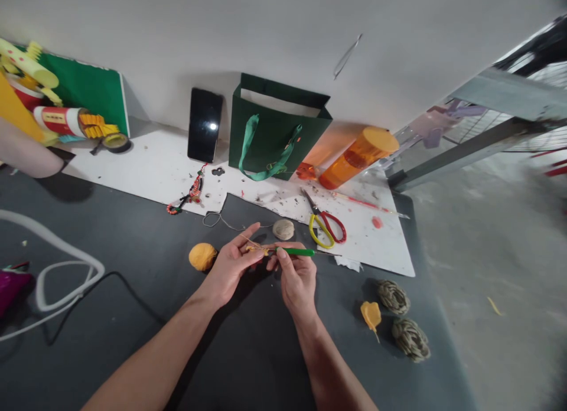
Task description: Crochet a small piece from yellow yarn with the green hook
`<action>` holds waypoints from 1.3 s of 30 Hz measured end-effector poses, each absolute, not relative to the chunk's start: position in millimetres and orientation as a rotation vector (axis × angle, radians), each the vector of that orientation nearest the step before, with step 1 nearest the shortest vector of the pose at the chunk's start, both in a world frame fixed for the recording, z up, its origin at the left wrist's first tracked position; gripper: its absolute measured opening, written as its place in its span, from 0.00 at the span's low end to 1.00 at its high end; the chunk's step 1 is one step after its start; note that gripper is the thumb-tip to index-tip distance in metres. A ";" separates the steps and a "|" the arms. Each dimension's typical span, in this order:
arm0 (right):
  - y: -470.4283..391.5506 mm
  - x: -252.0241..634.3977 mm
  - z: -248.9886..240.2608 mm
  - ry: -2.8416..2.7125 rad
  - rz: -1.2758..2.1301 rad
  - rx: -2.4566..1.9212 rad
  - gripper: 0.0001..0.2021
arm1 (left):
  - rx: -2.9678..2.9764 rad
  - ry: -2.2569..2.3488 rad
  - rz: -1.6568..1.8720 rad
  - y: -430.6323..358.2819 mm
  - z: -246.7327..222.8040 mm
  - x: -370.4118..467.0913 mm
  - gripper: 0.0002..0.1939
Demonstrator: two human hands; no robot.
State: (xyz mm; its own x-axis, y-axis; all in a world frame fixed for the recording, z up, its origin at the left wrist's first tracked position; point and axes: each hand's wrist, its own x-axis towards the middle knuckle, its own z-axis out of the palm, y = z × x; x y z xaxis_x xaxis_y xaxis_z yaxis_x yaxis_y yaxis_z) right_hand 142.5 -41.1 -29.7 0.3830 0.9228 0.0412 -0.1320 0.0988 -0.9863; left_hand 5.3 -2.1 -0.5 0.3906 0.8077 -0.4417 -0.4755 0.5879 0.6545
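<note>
In my right hand (pixel 299 275) is a crochet hook (pixel 299 252) with a green handle, pointing left. My left hand (pixel 233 263) pinches a small yellow crochet piece (pixel 261 250), its index finger raised with yarn running over it. The hook's tip meets the piece between both hands, but the stitches are too small to make out. A yellow yarn ball (pixel 202 256) lies just left of my left hand. Beyond my fingers sits a beige yarn ball (pixel 283 229), with a loose strand trailing to the left.
Scissors (pixel 325 219) with red and yellow handles lie beyond my right hand. To the right are a yellow crocheted piece (pixel 371 314) and two grey-green yarn bundles (pixel 394 297). A green paper bag (pixel 277 133), a phone (pixel 204 124) and an orange bottle (pixel 357 157) stand along the wall.
</note>
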 end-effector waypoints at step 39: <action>-43.7 134.9 -28.2 -0.720 0.949 -1.179 0.12 | 0.241 0.698 0.745 -2.4 -5.5 3.1 0.35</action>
State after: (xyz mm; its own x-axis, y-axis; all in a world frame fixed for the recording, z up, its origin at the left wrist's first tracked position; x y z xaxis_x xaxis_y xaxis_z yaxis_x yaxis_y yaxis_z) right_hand 134.9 -43.7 -28.2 0.4417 0.8971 -0.0127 -0.2293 0.0992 -0.9683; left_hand 3.1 -2.4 -5.5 0.5249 0.6924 -0.4950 -0.5392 0.7205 0.4361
